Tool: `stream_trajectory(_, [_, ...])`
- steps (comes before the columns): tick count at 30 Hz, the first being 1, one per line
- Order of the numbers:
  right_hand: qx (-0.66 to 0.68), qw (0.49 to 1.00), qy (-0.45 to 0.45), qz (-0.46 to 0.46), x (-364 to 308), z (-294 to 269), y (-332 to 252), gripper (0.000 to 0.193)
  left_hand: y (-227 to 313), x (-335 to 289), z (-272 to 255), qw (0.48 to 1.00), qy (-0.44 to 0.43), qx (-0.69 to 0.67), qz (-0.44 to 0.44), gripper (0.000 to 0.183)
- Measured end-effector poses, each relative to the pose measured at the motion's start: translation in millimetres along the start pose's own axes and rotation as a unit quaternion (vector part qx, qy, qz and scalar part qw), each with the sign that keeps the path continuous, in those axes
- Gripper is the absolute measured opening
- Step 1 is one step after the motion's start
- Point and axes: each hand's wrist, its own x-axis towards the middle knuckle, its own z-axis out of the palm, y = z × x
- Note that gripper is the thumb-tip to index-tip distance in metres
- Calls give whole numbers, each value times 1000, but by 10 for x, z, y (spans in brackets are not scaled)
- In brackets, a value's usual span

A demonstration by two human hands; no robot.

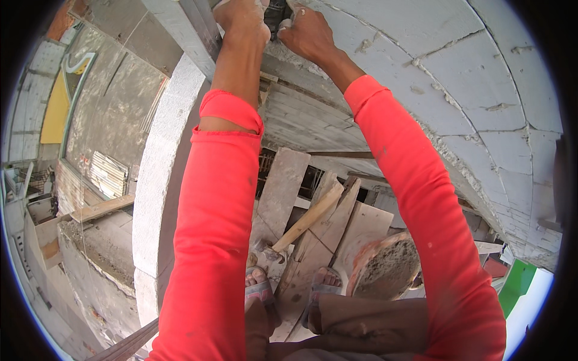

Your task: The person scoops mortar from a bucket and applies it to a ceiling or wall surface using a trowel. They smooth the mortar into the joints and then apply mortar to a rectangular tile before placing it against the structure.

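Both my arms, in red sleeves, reach up to the top edge of the head view. My left hand (242,19) is cut off by that edge beside a grey upright post (189,30); its fingers are mostly out of sight. Close to its right, my right hand (307,33) is closed, fingers curled and whitened with dust or mortar. Whatever it grips is hidden. Between the hands lies a narrow dark gap (275,17), at the end of a grey block wall (475,72) with rough mortar joints.
I stand in sandals on wooden planks (313,246). A hammer (310,216) with a wooden handle lies by my feet. Right of them is a round pan of mortar (388,268). A white block column (159,180) rises at left, with a lower paved area (114,108) beyond it.
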Motion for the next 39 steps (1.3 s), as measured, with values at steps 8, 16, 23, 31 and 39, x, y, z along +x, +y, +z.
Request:
stream_trajectory(8, [-42, 995, 89, -20, 338, 317, 58, 32, 17, 30, -52, 1000, -16, 8, -16, 10])
stream_trajectory(16, [-76, 989, 127, -19, 205, 276, -186, 29, 34, -71, 40, 1000, 14, 26, -6, 8])
stream_trajectory(23, [43, 986, 115, 116, -385, 316, -322, 31, -21, -154, 44, 983, 67, 171, -13, 10])
stream_trajectory(31, [240, 903, 150, 323, -417, 370, -397, 38, -105, -128, -75, 943, 25, 324, 67, 9])
stream_trajectory(39, [296, 896, 208, 257, -394, 610, 96, 35, -120, -90, -69, 784, -22, 602, 151, 12])
